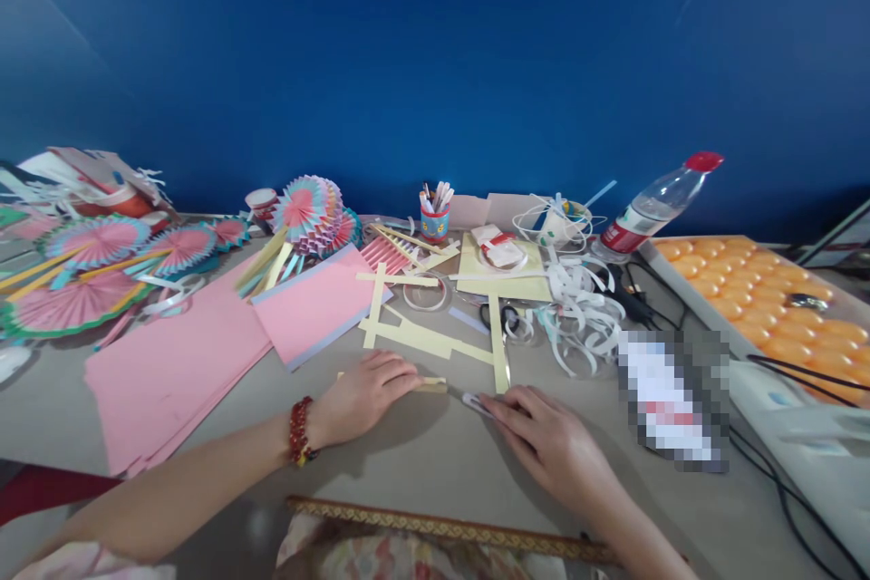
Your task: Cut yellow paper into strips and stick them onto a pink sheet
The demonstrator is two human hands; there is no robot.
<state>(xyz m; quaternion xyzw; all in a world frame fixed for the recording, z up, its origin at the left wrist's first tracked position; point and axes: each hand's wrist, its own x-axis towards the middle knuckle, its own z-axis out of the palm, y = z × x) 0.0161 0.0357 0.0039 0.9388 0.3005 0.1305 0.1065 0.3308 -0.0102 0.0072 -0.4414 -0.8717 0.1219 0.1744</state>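
Observation:
My left hand [365, 396], with a red beaded bracelet on its wrist, presses a narrow pale-yellow paper strip [433, 385] onto the grey table. Only the strip's right end and a small bit at the left show beyond the fingers. A white craft knife [475, 403] is gripped in my right hand [540, 430], its thin blade pointing left at the strip's end. Whether blade and paper touch, I cannot tell. Just beyond the hands lie cut yellow paper strips [408, 333], one of them over a pair of scissors [515, 321].
Pink paper sheets [183, 353] and pleated paper fans [101, 245] cover the left side. A pen cup [435, 222] stands by the blue wall. Curled white ribbons [577, 313], a tilted plastic bottle [652, 208], cables and a tray of orange domes [768, 290] are on the right.

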